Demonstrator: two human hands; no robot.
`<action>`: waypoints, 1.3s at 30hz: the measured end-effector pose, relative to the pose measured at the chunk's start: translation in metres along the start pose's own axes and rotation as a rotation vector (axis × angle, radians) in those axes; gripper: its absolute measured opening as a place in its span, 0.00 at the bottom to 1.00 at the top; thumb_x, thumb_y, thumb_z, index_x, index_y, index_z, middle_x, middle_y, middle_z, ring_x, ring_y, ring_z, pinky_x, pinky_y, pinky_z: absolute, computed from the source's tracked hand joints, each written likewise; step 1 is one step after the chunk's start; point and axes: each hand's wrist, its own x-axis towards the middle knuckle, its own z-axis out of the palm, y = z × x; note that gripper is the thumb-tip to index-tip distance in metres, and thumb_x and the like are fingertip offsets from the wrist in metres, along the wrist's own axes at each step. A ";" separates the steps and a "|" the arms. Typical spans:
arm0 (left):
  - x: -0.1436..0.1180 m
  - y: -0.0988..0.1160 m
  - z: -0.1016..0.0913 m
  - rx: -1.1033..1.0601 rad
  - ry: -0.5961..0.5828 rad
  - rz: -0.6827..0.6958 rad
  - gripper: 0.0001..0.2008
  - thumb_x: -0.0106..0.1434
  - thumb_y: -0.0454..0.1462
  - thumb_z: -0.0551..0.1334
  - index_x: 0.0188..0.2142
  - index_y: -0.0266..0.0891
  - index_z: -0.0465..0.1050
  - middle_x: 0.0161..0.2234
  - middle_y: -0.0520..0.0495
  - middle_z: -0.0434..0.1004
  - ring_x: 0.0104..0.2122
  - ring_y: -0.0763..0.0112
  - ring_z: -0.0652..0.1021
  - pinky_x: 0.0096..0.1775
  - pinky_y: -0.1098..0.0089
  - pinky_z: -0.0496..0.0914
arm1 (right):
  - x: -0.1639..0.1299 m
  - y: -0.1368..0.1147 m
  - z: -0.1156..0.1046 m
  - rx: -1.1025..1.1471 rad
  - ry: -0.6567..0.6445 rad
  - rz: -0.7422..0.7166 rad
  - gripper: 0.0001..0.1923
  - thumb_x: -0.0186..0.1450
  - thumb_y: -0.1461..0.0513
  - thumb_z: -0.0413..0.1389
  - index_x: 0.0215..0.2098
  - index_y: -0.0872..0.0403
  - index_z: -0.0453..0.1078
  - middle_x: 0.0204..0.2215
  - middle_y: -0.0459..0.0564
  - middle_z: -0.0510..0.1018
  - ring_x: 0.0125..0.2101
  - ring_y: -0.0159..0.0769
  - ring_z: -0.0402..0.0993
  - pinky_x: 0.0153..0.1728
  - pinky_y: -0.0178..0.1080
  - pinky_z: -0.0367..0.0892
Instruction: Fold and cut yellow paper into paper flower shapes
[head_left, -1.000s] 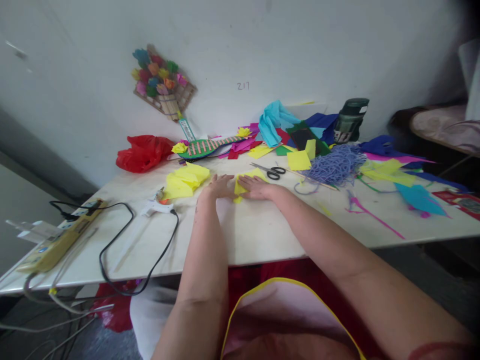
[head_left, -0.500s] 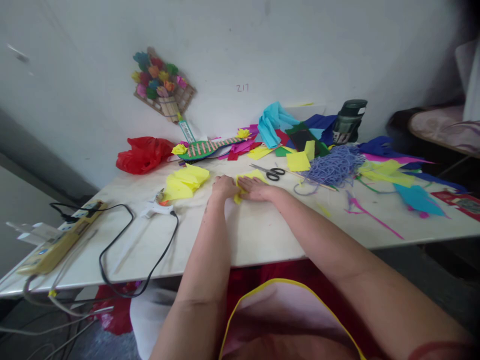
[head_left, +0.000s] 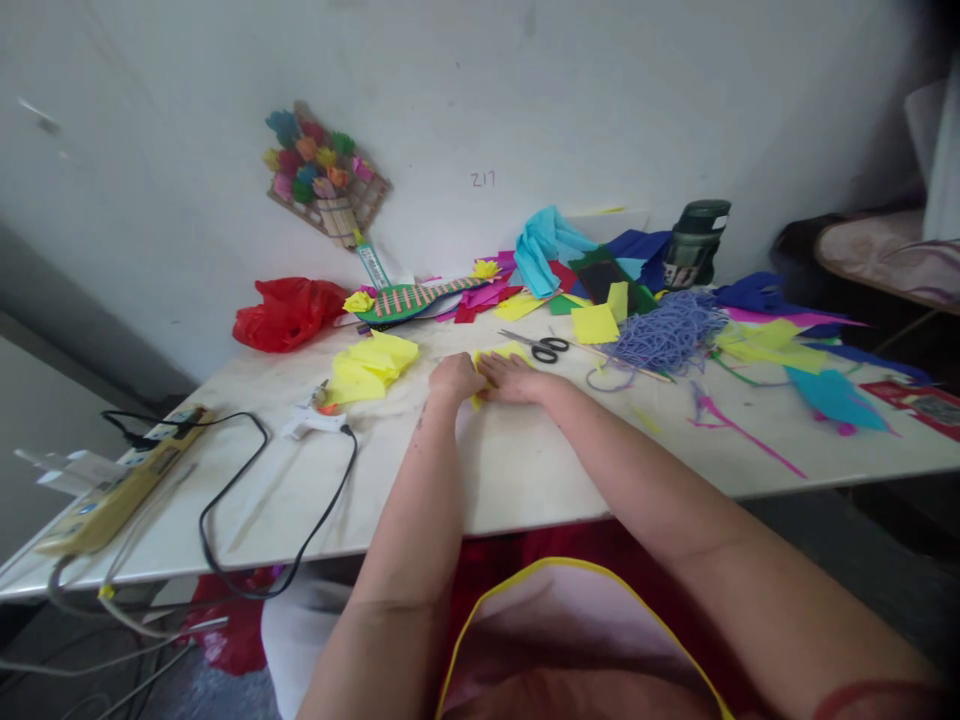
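Observation:
A small yellow paper piece (head_left: pixel 501 353) lies on the white table (head_left: pixel 525 450), and both my hands press on it. My left hand (head_left: pixel 454 378) rests at its left edge with fingers curled on the paper. My right hand (head_left: pixel 510 377) lies flat over its middle, touching the left hand. Most of the paper is hidden beneath them. Black-handled scissors (head_left: pixel 541 345) lie just behind my right hand. A stack of yellow paper pieces (head_left: pixel 369 364) sits to the left of my left hand.
A glue gun (head_left: pixel 311 415) with a black cable and a power strip (head_left: pixel 112 485) lie at the left. Purple yarn (head_left: pixel 667 335), coloured paper scraps, a dark green bottle (head_left: pixel 694 243) and a red bag (head_left: pixel 289 310) crowd the back. A paper flower decoration (head_left: pixel 322 170) hangs on the wall.
My left hand has slid right, closer to my right hand, and its fingers have curled onto the yellow paper. My right hand stays on the paper.

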 end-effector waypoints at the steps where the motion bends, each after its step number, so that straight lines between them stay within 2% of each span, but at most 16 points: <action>1: 0.000 0.000 0.000 0.001 -0.010 -0.024 0.17 0.47 0.40 0.57 0.38 0.40 0.70 0.40 0.41 0.73 0.39 0.60 0.73 0.35 0.67 0.66 | 0.000 0.000 0.000 0.003 -0.002 0.007 0.37 0.59 0.48 0.38 0.61 0.59 0.38 0.61 0.50 0.37 0.60 0.40 0.29 0.56 0.49 0.32; 4: 0.000 0.001 -0.001 -0.005 -0.035 -0.054 0.16 0.48 0.41 0.57 0.37 0.39 0.70 0.40 0.40 0.73 0.39 0.60 0.73 0.36 0.67 0.66 | 0.000 0.001 0.001 0.021 0.009 0.009 0.37 0.59 0.48 0.39 0.61 0.57 0.40 0.61 0.49 0.38 0.60 0.40 0.30 0.56 0.48 0.33; 9: 0.003 -0.002 0.000 -0.048 -0.046 -0.027 0.15 0.48 0.39 0.58 0.37 0.40 0.71 0.39 0.42 0.73 0.38 0.64 0.73 0.35 0.71 0.66 | 0.003 0.004 0.004 0.018 0.023 0.009 0.38 0.59 0.46 0.37 0.61 0.57 0.39 0.61 0.49 0.39 0.60 0.40 0.30 0.56 0.48 0.33; 18: 0.001 -0.007 -0.005 0.032 0.059 -0.052 0.13 0.48 0.35 0.57 0.36 0.41 0.70 0.38 0.44 0.73 0.38 0.63 0.73 0.36 0.67 0.66 | 0.003 0.003 0.003 0.033 0.016 0.011 0.42 0.57 0.42 0.34 0.61 0.59 0.38 0.61 0.49 0.37 0.60 0.41 0.28 0.56 0.48 0.31; 24: 0.000 -0.008 -0.006 0.052 0.066 -0.064 0.12 0.48 0.35 0.56 0.35 0.42 0.69 0.38 0.44 0.73 0.39 0.62 0.73 0.35 0.67 0.67 | 0.002 0.009 -0.001 0.119 0.015 -0.013 0.30 0.63 0.51 0.28 0.61 0.54 0.43 0.61 0.45 0.42 0.60 0.35 0.33 0.56 0.46 0.33; 26: -0.001 -0.008 -0.006 0.046 0.067 -0.059 0.12 0.48 0.34 0.56 0.35 0.42 0.69 0.38 0.44 0.73 0.39 0.61 0.73 0.36 0.66 0.66 | 0.002 0.011 -0.002 0.092 0.019 -0.022 0.29 0.64 0.53 0.30 0.60 0.54 0.44 0.61 0.46 0.42 0.60 0.34 0.34 0.56 0.45 0.34; 31: 0.000 -0.008 -0.004 0.037 0.061 -0.056 0.12 0.48 0.35 0.56 0.35 0.42 0.69 0.37 0.44 0.73 0.39 0.60 0.73 0.36 0.65 0.66 | 0.003 0.011 -0.002 0.009 -0.001 -0.031 0.32 0.62 0.51 0.36 0.61 0.55 0.42 0.61 0.46 0.39 0.60 0.37 0.31 0.56 0.46 0.34; 39: 0.003 -0.008 0.000 0.008 0.071 -0.048 0.11 0.49 0.36 0.56 0.34 0.42 0.69 0.36 0.44 0.73 0.38 0.61 0.72 0.36 0.66 0.65 | 0.000 0.009 -0.003 -0.010 -0.030 -0.032 0.35 0.60 0.48 0.36 0.61 0.57 0.40 0.61 0.48 0.39 0.60 0.38 0.30 0.56 0.46 0.34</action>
